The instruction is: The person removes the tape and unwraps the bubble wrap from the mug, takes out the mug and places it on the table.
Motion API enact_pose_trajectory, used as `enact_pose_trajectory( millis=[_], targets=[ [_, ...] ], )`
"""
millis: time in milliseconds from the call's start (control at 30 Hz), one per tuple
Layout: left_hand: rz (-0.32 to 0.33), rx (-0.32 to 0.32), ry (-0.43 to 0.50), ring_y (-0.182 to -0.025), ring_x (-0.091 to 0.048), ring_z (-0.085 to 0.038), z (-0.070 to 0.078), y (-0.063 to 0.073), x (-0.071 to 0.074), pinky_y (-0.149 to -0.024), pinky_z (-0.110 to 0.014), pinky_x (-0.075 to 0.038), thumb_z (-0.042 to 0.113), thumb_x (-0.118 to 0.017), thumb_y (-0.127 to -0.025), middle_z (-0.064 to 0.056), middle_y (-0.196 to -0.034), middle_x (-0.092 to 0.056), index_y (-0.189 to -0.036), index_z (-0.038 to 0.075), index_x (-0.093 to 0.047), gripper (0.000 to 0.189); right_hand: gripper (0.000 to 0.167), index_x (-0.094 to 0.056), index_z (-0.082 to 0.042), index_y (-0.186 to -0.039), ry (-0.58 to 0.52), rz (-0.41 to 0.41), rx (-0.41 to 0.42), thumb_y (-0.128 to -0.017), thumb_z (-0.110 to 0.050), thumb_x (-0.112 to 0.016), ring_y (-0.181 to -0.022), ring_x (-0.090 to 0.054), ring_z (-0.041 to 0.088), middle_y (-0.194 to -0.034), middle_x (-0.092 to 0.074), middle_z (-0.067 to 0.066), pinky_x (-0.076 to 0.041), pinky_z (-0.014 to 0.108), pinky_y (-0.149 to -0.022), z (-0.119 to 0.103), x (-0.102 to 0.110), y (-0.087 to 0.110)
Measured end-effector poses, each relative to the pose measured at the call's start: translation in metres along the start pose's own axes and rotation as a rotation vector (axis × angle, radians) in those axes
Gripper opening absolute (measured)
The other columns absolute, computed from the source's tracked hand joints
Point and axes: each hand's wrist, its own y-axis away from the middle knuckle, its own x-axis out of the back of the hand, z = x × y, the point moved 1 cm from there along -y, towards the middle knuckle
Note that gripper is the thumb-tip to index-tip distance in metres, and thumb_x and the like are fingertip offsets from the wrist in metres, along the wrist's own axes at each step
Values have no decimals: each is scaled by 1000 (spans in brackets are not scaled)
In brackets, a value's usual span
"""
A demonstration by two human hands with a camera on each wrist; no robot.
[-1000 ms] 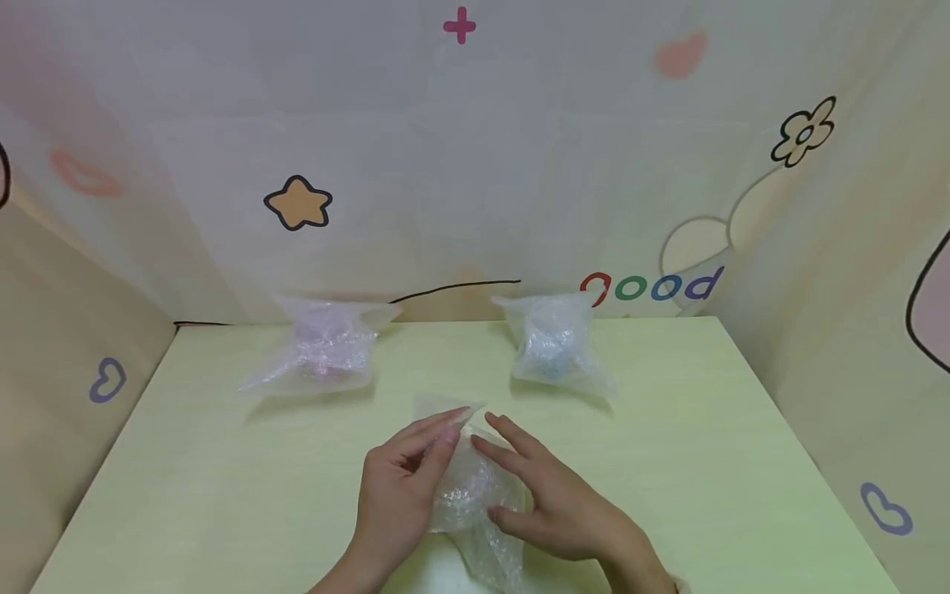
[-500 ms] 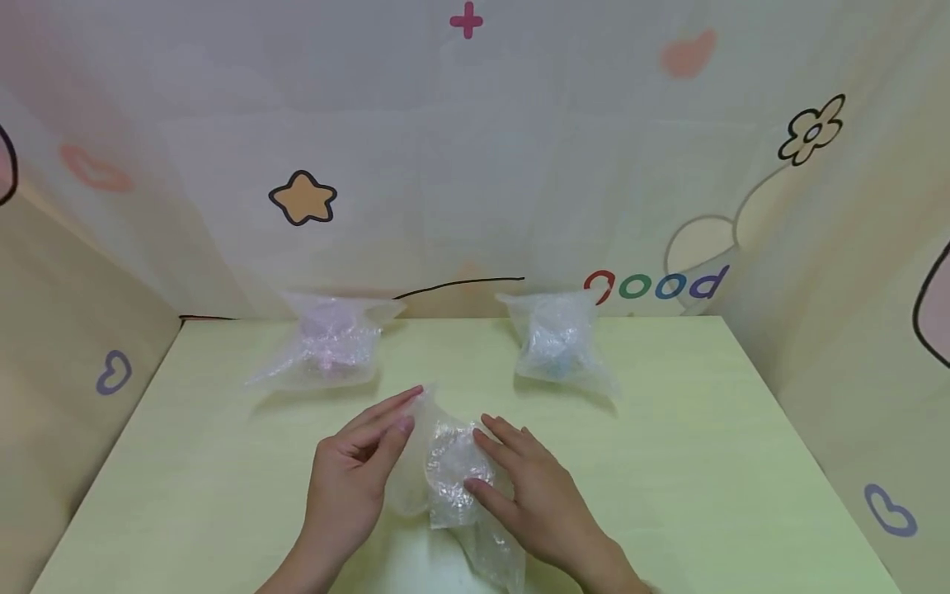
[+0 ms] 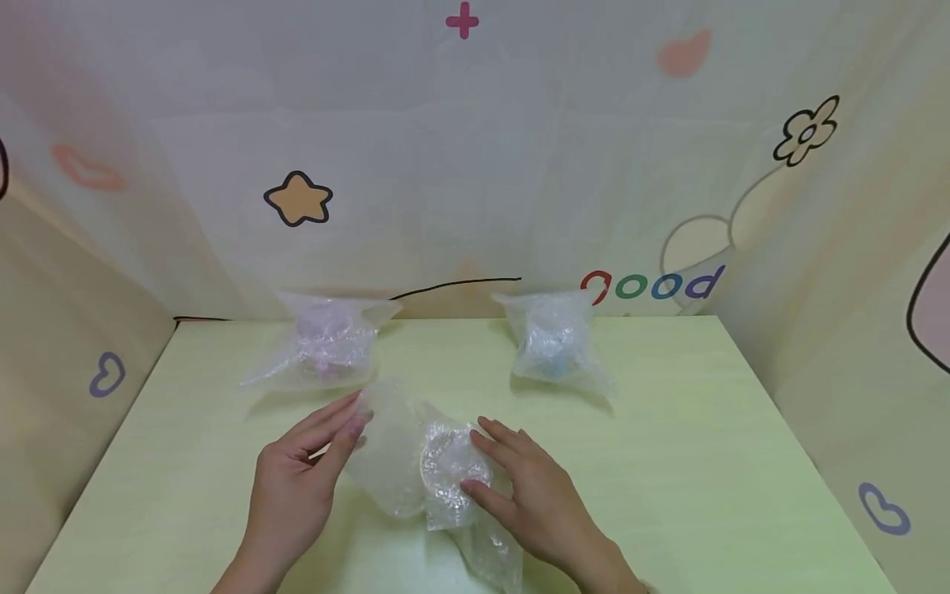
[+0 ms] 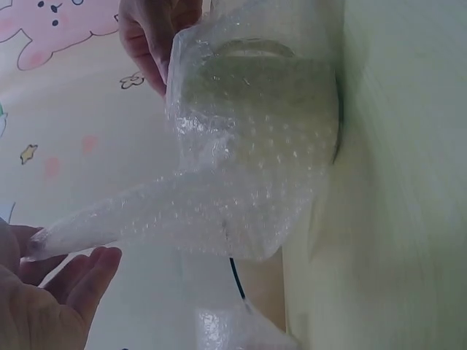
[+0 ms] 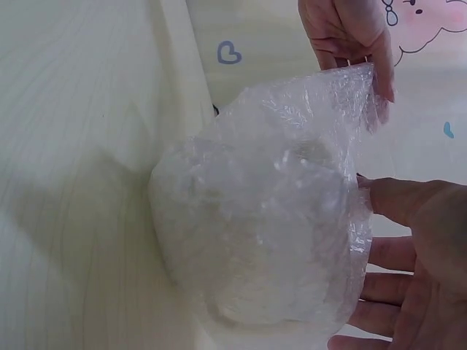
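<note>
A sheet of bubble wrap [image 3: 389, 466] lies partly unfolded around a rounded, pale object [image 4: 263, 91] at the front middle of the table. The layers blur that object, so its kind cannot be told. My left hand [image 3: 293, 487] pinches the wrap's free flap between thumb and fingers and holds it out to the left, raised off the bundle. My right hand [image 3: 538, 495] rests on the bundle's right side, fingers spread and nearly straight. In the right wrist view, its fingertips touch the wrap [image 5: 270, 211] and the flap stretches up to the other hand.
Two more bubble-wrapped bundles stand at the back of the pale green table [image 3: 705, 462]: a pinkish one [image 3: 330, 346] on the left and a bluish-white one [image 3: 555, 342] on the right. A printed cloth [image 3: 460, 165] encloses the back and sides.
My left hand has moved left, drawing the flap away from the bundle and opening it out. My right hand has settled onto the bundle's right side. The back bundles stay put.
</note>
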Motion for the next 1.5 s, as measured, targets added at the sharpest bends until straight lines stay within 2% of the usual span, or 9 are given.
enact_pose_trajectory(
  millis=[67, 133, 300, 400, 733, 1067, 1367, 1500],
  targets=[
    [15, 24, -12, -100, -76, -8, -2, 1, 5, -86, -21, -61, 26, -72, -99, 5, -135, -70, -125, 22, -77, 27, 60, -60, -13, -146, 1, -3, -3, -96, -46, -71, -148, -47, 29, -160, -50, 0, -38, 53, -122, 0, 0, 0],
    [22, 62, -50, -99, -74, -3, -3, 1, 9, -85, -18, -60, 29, -73, -98, 3, -135, -70, -126, 21, -76, 29, 60, -60, -13, -146, 4, -3, -2, -96, -45, -71, -148, -48, 29, -160, -50, 0, -37, 52, -122, 0, 1, 1],
    [-24, 183, -141, -106, -66, 9, -7, 0, 20, -85, -12, -56, 36, -74, -97, 2, -136, -70, -137, 20, -69, 44, 59, -61, -13, -145, 12, 9, 10, -97, -44, -71, -146, -50, 28, -159, -51, 0, -38, 51, -122, 0, 2, 2],
    [-46, 221, -171, -107, -65, 12, -10, -3, 24, -85, -12, -55, 39, -73, -97, 2, -135, -71, -138, 21, -68, 45, 58, -61, -12, -145, 8, 12, 15, -97, -44, -71, -146, -50, 28, -158, -52, 1, -39, 52, -122, 1, 2, 2],
    [-31, 178, -146, -102, -67, 8, -13, -5, 24, -79, -17, -60, 27, -74, -98, 2, -116, -79, -127, 15, -74, 32, 60, -60, -13, -146, -8, 7, 5, -96, -44, -71, -146, -50, 27, -159, -51, -1, -38, 50, -122, 1, 1, 3],
    [-23, 132, -113, -98, -70, 3, -9, -6, 23, -78, -19, -61, 21, -75, -97, 8, -108, -80, -125, 18, -75, 28, 58, -62, -14, -145, -17, 13, 16, -97, -46, -70, -145, -51, 29, -158, -53, -1, -40, 52, -120, 1, -1, 2],
    [5, 91, -118, -94, -72, 3, -1, -11, 22, -76, -18, -60, 13, -72, -97, 11, -108, -78, -127, 15, -73, 30, 58, -62, -13, -145, -4, 10, 24, -97, -45, -70, -145, -51, 29, -158, -53, 1, -40, 52, -121, 0, -1, 1],
    [15, 72, -84, -94, -72, 0, 1, -14, 21, -79, -19, -61, 11, -73, -96, 14, -111, -73, -128, 12, -72, 31, 58, -61, -13, -145, -2, 9, 26, -98, -46, -69, -145, -51, 29, -158, -52, 1, -40, 52, -121, 1, -1, 0]
  ],
)
